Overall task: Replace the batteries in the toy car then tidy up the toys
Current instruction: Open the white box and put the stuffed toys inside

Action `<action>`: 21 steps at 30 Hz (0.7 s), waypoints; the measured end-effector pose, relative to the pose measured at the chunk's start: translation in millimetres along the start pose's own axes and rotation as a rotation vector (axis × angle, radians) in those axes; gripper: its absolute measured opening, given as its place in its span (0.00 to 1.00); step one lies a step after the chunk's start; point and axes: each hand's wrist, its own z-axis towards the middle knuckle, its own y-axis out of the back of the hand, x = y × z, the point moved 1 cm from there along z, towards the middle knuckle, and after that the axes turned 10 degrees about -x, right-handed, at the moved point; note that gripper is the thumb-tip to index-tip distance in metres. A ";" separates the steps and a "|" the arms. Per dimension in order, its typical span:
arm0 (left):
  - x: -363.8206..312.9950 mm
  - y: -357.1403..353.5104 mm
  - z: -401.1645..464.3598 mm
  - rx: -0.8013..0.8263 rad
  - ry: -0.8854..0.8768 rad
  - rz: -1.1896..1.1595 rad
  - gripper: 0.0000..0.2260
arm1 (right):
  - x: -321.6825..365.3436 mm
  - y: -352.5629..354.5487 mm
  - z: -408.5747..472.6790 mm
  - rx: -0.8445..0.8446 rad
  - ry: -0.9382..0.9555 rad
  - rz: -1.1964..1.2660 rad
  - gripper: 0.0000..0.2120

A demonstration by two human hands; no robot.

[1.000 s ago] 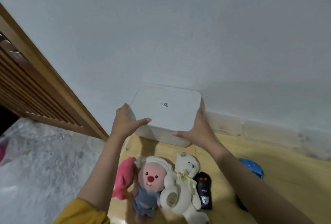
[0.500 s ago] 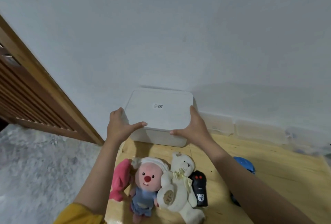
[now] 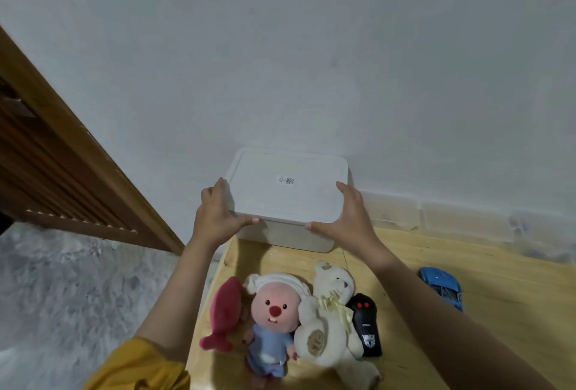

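Observation:
A white lidded storage box [image 3: 286, 199] stands at the back of the wooden table, against the wall. My left hand [image 3: 215, 213] grips the lid's left edge, thumb along its front rim. My right hand [image 3: 346, 218] grips the lid's right edge the same way. Nearer to me lie a red fish plush [image 3: 223, 311], a pink-faced doll in blue [image 3: 271, 327], a cream teddy bear [image 3: 327, 324] and a black remote control [image 3: 366, 324]. The blue toy car [image 3: 442, 288] sits on the table, right of my right forearm.
The wooden table [image 3: 467, 280] meets the white wall at the back. Clear plastic boxes [image 3: 436, 218] line the wall to the right of the white box. A slatted wooden frame [image 3: 62, 155] and grey floor [image 3: 62, 296] lie to the left.
The view has shifted a little, so the box and toys sit lower and nearer the middle. Both hands keep their hold on the lid's edges.

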 end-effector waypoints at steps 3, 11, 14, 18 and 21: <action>4.2 -2.5 -0.6 0.016 0.002 -0.036 0.52 | 0.5 0.1 -2.3 -0.026 -0.007 0.025 0.53; 5.1 -1.8 7.6 0.058 0.061 -0.041 0.51 | -5.9 -14.9 -6.4 -0.098 -0.223 0.082 0.35; 9.0 0.0 3.4 -0.001 0.140 -0.074 0.36 | -9.2 -17.8 -6.9 -0.120 -0.364 0.175 0.25; 11.1 0.4 3.0 -0.029 0.194 -0.122 0.36 | -8.9 -12.2 -5.1 -0.179 -0.379 0.217 0.05; 8.8 1.8 5.2 -0.029 0.203 -0.083 0.38 | -7.4 -11.4 -4.8 -0.193 -0.374 0.172 0.05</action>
